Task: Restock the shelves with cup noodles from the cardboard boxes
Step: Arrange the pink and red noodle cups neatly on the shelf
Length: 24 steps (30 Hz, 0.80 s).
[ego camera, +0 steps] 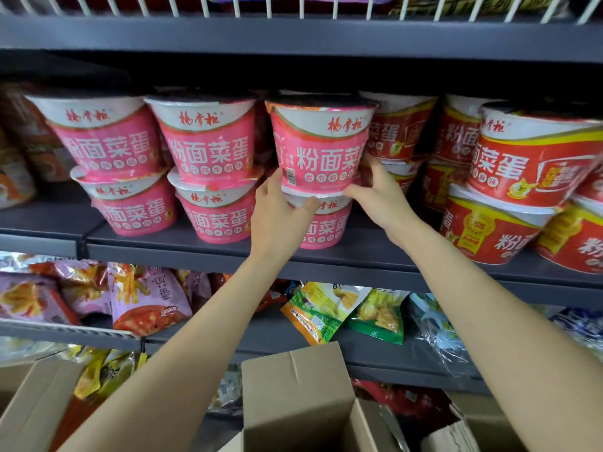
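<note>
A pink cup noodle bowl [321,145] rests on top of another pink bowl [326,228] on the grey shelf [208,252]. My left hand [279,216] grips its lower left side, thumb on the base rim. My right hand [380,190] holds its lower right side. Two more stacks of pink bowls [208,168] stand to the left. Red bowls [528,164] are stacked to the right. An open cardboard box [293,396] is at the bottom centre, its inside hidden.
The shelf above [293,37] hangs just over the top bowls. Snack bags [146,298] fill the shelf below, with green packets [326,308] at the centre. A second cardboard flap [36,402] sits at the bottom left and another box [473,429] at the bottom right.
</note>
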### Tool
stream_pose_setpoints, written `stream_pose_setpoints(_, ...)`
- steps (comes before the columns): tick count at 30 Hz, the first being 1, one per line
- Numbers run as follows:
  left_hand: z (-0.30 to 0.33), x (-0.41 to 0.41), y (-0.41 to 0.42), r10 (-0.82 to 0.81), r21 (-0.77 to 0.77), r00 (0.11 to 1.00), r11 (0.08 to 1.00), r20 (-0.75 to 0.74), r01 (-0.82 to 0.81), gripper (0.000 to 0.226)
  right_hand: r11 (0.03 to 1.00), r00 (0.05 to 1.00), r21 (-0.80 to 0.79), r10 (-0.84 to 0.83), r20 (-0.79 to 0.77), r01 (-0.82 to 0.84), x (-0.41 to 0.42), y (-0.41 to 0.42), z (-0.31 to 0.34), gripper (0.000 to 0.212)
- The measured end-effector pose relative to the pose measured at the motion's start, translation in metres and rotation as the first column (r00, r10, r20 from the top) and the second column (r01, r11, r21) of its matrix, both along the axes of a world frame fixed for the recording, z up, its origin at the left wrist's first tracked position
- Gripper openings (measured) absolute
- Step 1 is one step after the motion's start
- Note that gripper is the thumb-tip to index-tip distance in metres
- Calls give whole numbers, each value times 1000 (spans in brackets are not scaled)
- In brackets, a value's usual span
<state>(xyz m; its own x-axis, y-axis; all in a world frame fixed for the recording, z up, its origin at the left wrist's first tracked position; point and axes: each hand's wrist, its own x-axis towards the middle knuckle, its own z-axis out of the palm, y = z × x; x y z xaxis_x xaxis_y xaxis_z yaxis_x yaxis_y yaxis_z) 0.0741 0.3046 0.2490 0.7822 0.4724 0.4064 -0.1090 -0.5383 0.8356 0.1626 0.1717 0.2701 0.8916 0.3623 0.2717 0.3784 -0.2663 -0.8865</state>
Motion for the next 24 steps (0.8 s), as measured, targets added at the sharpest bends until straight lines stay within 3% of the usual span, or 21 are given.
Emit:
stream_pose_setpoints(6, 7, 8, 30, -98, -126, 993, 988, -66, 89, 80, 994, 980, -9, -107, 169, 110, -24, 12, -24, 72)
stream_pose_setpoints(12, -2, 11, 27, 38, 67, 999, 997, 34, -41, 69, 995, 970, -42, -83, 230, 95, -21, 23, -37, 83)
stream_pose_setpoints(17, -4, 13, 29, 73, 25, 996, 997, 55, -74, 65, 998, 982, -64, -17, 187, 30, -25, 14, -34, 84)
stream_pose_setpoints(19, -7, 5, 22, 187, 161, 977, 966, 106, -202, 54, 997, 981, -74, -21, 195, 36, -26, -3, -31, 74)
stream_pose_setpoints(21, -10, -3, 13, 226, 346, 944, 889, 241, -301, 41, 981, 930, -125, -97, 354, 150, -25, -25, -29, 58)
stream_pose_setpoints(24, -14, 1, 8, 80, 593, 943, 760, 322, -267, 28, 897, 730, -213, -156, 665, 386, -11, -51, -25, 36)
